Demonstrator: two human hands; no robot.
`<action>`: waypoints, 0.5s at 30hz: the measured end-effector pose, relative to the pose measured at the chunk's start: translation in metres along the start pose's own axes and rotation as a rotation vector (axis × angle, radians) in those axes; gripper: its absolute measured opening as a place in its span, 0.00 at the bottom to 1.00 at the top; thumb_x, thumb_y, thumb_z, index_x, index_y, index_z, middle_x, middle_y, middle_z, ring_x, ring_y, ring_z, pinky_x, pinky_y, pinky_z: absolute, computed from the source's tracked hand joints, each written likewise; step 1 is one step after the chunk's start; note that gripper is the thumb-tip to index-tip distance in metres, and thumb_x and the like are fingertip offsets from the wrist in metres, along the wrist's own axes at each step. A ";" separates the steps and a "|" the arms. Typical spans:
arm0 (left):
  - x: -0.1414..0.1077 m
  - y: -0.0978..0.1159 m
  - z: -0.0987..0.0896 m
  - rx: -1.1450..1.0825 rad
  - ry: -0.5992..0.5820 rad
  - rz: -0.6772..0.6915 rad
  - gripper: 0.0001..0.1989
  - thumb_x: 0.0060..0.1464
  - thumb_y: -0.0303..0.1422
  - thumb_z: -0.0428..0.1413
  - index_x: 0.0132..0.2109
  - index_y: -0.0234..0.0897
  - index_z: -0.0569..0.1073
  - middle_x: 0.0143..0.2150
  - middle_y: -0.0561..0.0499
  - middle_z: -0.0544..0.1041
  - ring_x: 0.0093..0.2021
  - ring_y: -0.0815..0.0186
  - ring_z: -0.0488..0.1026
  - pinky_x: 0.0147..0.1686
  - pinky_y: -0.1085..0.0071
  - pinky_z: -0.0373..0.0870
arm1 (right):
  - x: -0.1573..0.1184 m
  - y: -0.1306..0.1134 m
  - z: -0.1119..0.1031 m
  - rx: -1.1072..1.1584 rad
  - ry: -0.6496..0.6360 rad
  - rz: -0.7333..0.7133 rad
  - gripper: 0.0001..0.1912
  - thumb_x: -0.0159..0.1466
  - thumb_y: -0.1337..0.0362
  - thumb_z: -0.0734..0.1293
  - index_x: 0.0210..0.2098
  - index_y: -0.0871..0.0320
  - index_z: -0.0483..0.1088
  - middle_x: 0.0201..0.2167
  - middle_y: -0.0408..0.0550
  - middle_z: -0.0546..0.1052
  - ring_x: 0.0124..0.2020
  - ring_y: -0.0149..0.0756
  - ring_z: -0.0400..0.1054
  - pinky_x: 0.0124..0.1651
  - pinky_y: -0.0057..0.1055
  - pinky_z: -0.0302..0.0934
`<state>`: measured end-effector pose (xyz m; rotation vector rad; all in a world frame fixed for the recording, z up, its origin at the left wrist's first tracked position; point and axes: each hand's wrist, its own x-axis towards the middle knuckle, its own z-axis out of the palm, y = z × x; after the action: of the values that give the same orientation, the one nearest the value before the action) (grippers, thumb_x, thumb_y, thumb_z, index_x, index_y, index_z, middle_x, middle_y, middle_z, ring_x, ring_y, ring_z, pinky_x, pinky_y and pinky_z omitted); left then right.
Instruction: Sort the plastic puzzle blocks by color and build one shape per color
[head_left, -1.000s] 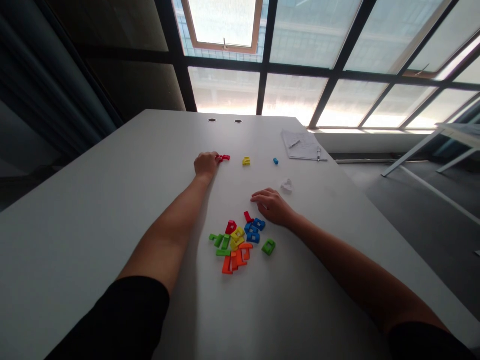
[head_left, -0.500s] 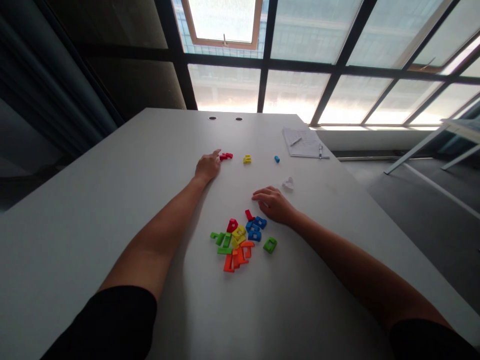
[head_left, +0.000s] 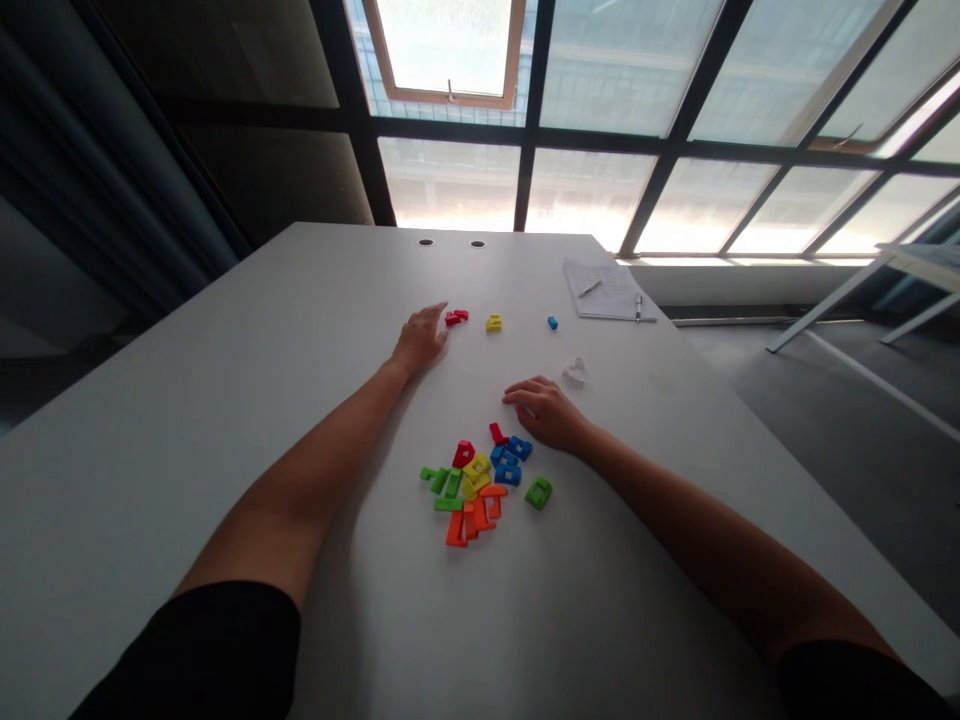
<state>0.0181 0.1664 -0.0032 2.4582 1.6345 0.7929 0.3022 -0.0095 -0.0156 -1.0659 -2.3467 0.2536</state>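
My left hand [head_left: 421, 339] is open beside some small red pieces [head_left: 457, 317], with its thumb and fingers apart and nothing between them. My right hand [head_left: 546, 410] rests on the white table, fingers stretched loosely to the left, holding nothing. Just below it lies a loose pile of coloured plastic pieces: blue pieces [head_left: 508, 473], red ones [head_left: 463, 454], yellow ones [head_left: 475, 472], green ones [head_left: 448, 483] and orange ones [head_left: 471, 521]. One green piece [head_left: 538, 492] lies apart on the right. Farther back are a yellow piece [head_left: 493, 323] and a small blue piece [head_left: 553, 322].
A crumpled white paper [head_left: 575, 370] lies above my right hand. Written sheets [head_left: 611, 295] with two pens are at the table's right edge. Two round holes [head_left: 451, 244] sit near the far edge. A dark curtain [head_left: 112, 150] hangs at left, windows behind.
My left hand has drawn slightly back to the left from the red pieces, and its fingers have spread away from them. My right hand stays in the same place.
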 end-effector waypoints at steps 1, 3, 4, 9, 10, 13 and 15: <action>-0.005 0.010 -0.006 -0.046 -0.005 0.057 0.28 0.62 0.29 0.53 0.68 0.36 0.71 0.69 0.39 0.72 0.68 0.51 0.68 0.68 0.53 0.64 | 0.000 0.001 0.000 0.002 0.004 -0.004 0.16 0.69 0.72 0.65 0.51 0.54 0.81 0.54 0.53 0.82 0.54 0.47 0.73 0.60 0.49 0.66; -0.021 0.035 -0.020 -0.186 -0.146 0.167 0.19 0.63 0.29 0.51 0.56 0.38 0.80 0.58 0.43 0.81 0.57 0.55 0.77 0.60 0.58 0.72 | 0.000 0.002 0.001 0.004 0.010 -0.007 0.16 0.69 0.72 0.65 0.51 0.53 0.81 0.53 0.53 0.83 0.54 0.47 0.73 0.60 0.49 0.66; -0.031 0.048 -0.028 -0.263 -0.278 0.229 0.17 0.64 0.30 0.51 0.52 0.38 0.81 0.52 0.45 0.83 0.51 0.58 0.79 0.54 0.61 0.75 | 0.000 0.002 0.001 0.004 0.013 -0.008 0.17 0.68 0.72 0.66 0.51 0.53 0.81 0.53 0.52 0.83 0.54 0.47 0.73 0.60 0.49 0.66; -0.086 0.102 -0.058 -0.430 -0.732 0.547 0.12 0.63 0.35 0.58 0.51 0.48 0.84 0.54 0.49 0.82 0.49 0.60 0.80 0.47 0.67 0.76 | 0.000 0.003 0.003 0.012 0.026 -0.024 0.16 0.68 0.72 0.66 0.49 0.52 0.81 0.52 0.51 0.83 0.52 0.46 0.74 0.59 0.47 0.66; -0.094 0.107 -0.060 -0.444 -0.748 0.547 0.12 0.63 0.36 0.59 0.50 0.48 0.84 0.54 0.48 0.82 0.49 0.60 0.80 0.48 0.67 0.76 | 0.000 0.003 0.003 0.010 0.033 -0.024 0.16 0.68 0.72 0.66 0.49 0.52 0.81 0.51 0.51 0.83 0.52 0.46 0.74 0.59 0.46 0.66; -0.104 0.108 -0.057 -0.458 -0.712 0.514 0.12 0.65 0.41 0.59 0.49 0.48 0.85 0.51 0.46 0.82 0.45 0.60 0.80 0.47 0.66 0.77 | 0.000 0.004 0.004 -0.002 0.046 -0.021 0.16 0.68 0.72 0.67 0.50 0.53 0.81 0.51 0.52 0.83 0.52 0.46 0.74 0.58 0.47 0.66; -0.101 0.099 -0.051 -0.437 -0.664 0.508 0.13 0.66 0.43 0.58 0.49 0.48 0.85 0.51 0.46 0.82 0.43 0.61 0.80 0.46 0.66 0.77 | 0.000 0.004 0.004 -0.008 0.040 -0.023 0.16 0.68 0.72 0.66 0.51 0.53 0.81 0.52 0.53 0.83 0.52 0.47 0.74 0.58 0.47 0.66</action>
<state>0.0472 0.0247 0.0376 2.4253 0.5566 0.2548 0.3028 -0.0068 -0.0203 -1.0383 -2.3250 0.2127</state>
